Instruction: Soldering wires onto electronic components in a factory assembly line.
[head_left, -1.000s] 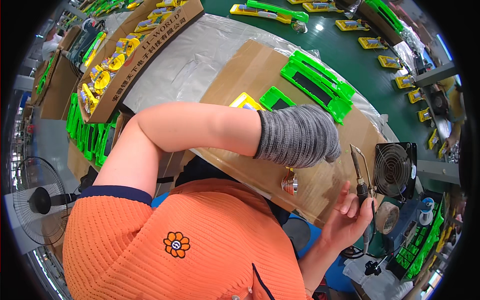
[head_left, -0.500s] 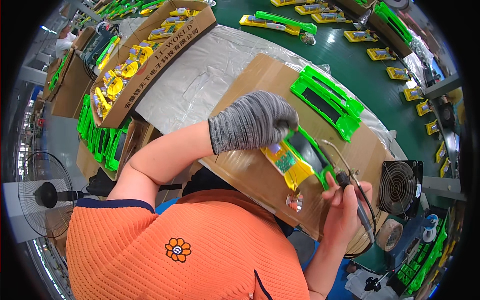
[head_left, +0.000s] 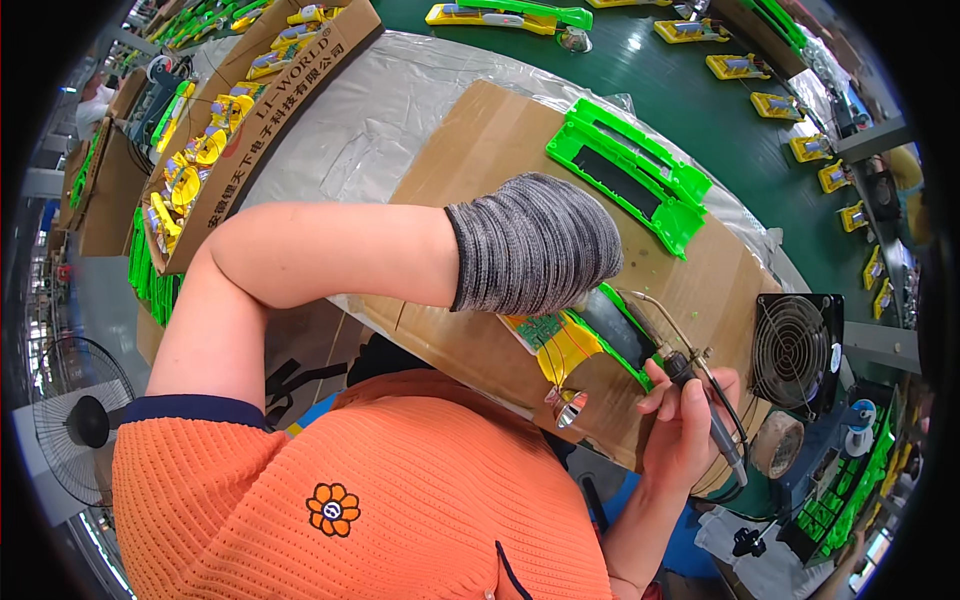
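Below and to the right of the left hand [head_left: 540,245], an opened yellow part [head_left: 570,352] with a circuit board lies on a cardboard sheet [head_left: 455,150] laid over the bench. A green housing [head_left: 628,338] with a dark inner panel adjoins it on the right. The gloved left hand covers the upper ends of both; its fingers are hidden, so whether they grip cannot be determined. A silver reflector [head_left: 571,409] sits at the lower end of the yellow part, below the left hand.

The right hand [head_left: 690,405] is closed around a soldering iron [head_left: 722,440], its tip directed up and left toward the green housing. A curved metal tube [head_left: 672,318] runs alongside the tip.

Beyond and left of the left hand stands an open cardboard box [head_left: 300,105]. Its contents are yellow subassemblies [head_left: 205,147], some with round rings, others with blue-grey cylinders. Below this box, farther left, stand upright green casings [head_left: 148,285].

Beyond and right of the left hand, a second housing [head_left: 630,180], also green, lies on the cardboard sheet.

To the right of the right hand are a square fan [head_left: 792,352], a tape roll [head_left: 777,445] and a slotted rack [head_left: 822,510] bearing green pieces [head_left: 858,490].
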